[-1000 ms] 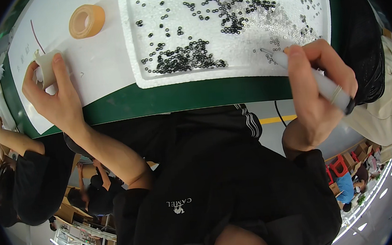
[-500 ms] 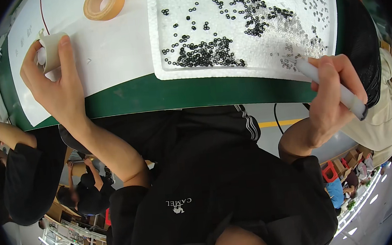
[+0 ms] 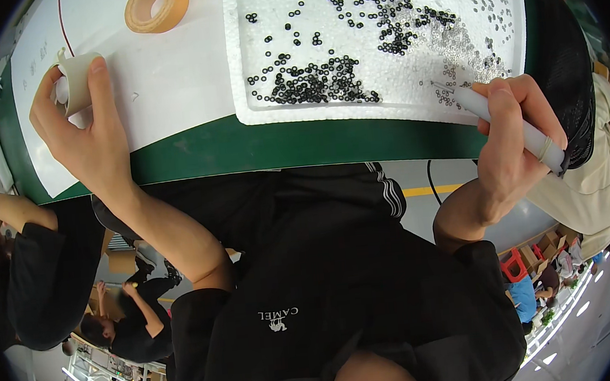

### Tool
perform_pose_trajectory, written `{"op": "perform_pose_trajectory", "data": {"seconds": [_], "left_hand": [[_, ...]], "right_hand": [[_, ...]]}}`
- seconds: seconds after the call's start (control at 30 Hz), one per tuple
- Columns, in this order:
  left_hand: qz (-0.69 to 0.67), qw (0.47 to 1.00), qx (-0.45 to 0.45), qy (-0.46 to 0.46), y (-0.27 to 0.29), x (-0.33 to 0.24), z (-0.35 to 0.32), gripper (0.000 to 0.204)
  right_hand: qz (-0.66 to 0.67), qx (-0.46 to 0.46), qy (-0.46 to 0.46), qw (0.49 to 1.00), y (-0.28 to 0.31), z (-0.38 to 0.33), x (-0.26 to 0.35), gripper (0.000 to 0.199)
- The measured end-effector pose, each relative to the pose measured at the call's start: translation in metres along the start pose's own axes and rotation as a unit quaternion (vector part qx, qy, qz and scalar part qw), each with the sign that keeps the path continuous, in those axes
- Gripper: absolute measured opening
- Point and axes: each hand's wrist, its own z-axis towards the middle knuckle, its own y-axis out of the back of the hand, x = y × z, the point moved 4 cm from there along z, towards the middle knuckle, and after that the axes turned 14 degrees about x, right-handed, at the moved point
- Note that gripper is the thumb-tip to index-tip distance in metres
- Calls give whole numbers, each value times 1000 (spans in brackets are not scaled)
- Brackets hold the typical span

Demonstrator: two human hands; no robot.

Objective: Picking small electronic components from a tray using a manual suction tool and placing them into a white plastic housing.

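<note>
My left hand [image 3: 86, 133] grips a short cream-white cylinder [image 3: 78, 85] between thumb and fingers over a white paper sheet; a rounded white part shows inside it. Closed in a pen-like grip, my right hand [image 3: 514, 139] holds a thick white pen-shaped tool [image 3: 477, 104] with a thin pointed tip. That tip is over small silvery rings [image 3: 447, 94] near the front right of a white foam tray [image 3: 313, 114]. I cannot tell whether a ring is on the tip. Many tiny black rings [image 3: 313, 81] lie in the tray too.
A roll of tan tape [image 3: 180, 9] rests on the paper [image 3: 172, 86], left of the tray. Green table surface [image 3: 293, 141] runs along the front edge. Black mesh fabric [image 3: 564, 81] hangs at the right. Other people sit nearby on both sides.
The tool in my right hand has shifted slightly left and up, its tip now further left among the silvery rings. My left hand keeps its hold on the cylinder.
</note>
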Motion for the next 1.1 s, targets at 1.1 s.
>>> {"op": "perform_pose_trajectory", "data": {"seconds": [1.1], "left_hand": [[-14, 999, 12, -31, -7, 4, -1, 39]], "right_hand": [[59, 42, -1, 997, -38, 16, 17, 22]]}}
